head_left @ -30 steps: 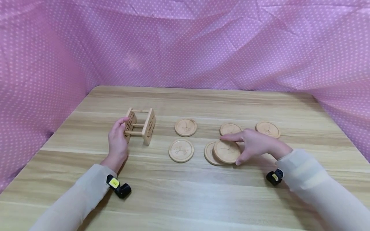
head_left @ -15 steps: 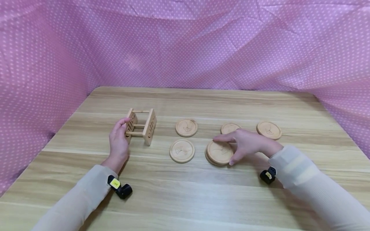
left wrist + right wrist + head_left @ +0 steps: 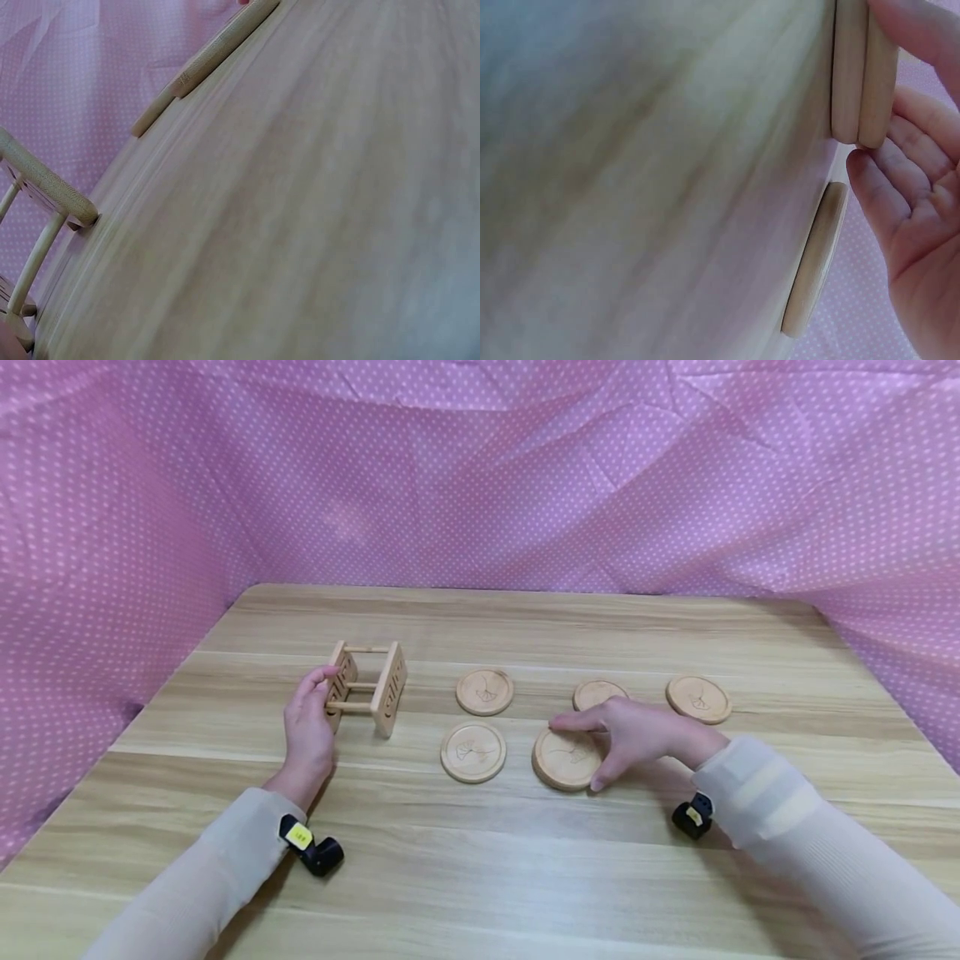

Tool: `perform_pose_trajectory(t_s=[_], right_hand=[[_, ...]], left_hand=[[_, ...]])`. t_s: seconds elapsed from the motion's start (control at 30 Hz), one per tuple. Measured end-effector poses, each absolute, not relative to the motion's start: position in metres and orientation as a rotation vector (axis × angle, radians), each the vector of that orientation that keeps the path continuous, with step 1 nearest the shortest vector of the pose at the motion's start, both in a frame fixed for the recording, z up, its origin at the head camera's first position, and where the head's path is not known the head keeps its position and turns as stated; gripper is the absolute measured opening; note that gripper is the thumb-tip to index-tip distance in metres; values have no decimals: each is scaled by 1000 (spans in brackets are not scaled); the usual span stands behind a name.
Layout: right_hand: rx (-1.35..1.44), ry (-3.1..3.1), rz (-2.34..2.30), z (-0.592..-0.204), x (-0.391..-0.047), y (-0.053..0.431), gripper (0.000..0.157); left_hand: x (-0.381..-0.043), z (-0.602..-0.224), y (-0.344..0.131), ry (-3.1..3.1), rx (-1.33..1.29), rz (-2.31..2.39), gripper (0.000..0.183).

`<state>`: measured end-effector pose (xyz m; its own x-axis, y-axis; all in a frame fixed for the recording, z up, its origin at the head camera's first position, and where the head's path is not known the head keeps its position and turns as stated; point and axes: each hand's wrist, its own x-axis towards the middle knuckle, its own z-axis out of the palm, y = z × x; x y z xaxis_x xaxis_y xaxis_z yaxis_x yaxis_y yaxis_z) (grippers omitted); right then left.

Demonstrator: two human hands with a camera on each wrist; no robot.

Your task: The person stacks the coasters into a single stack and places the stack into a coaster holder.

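Pink dotted cloth around my pale wooden tabletop.
Ahead of me the cloth hangs behind the far edge of the tabletop and comes down on my left and right as well, pinkish purple with small white dots, loosely creased, with slanting folds and a paler, shinier patch at the back toward my left. The tabletop is light, with tan and brown grain streaks running mostly from side to side; its far corners are rounded, and a whitish sheen lies on the part near me. From both my wrists, the grain looks blurred.
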<state>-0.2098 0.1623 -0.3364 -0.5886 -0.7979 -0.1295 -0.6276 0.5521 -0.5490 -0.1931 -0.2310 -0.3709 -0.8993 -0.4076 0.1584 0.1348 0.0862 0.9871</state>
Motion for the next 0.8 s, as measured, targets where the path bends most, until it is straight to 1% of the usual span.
perform_pose_trajectory(t_s=[0.47,0.63,0.8], right_hand=[[-1165,2418,-618,-337,-208,161,87],[-1179,2412,-620,-336,-207,162,91],[-1156,2385,-720,-337,-208,166,93]], left_hand=[[-191,-371,-230,-1981,250,-1862,34],[-190,-371,-230,-1986,261,-1852,34],[-189,-371,-229,-2000,263,-1836,34]])
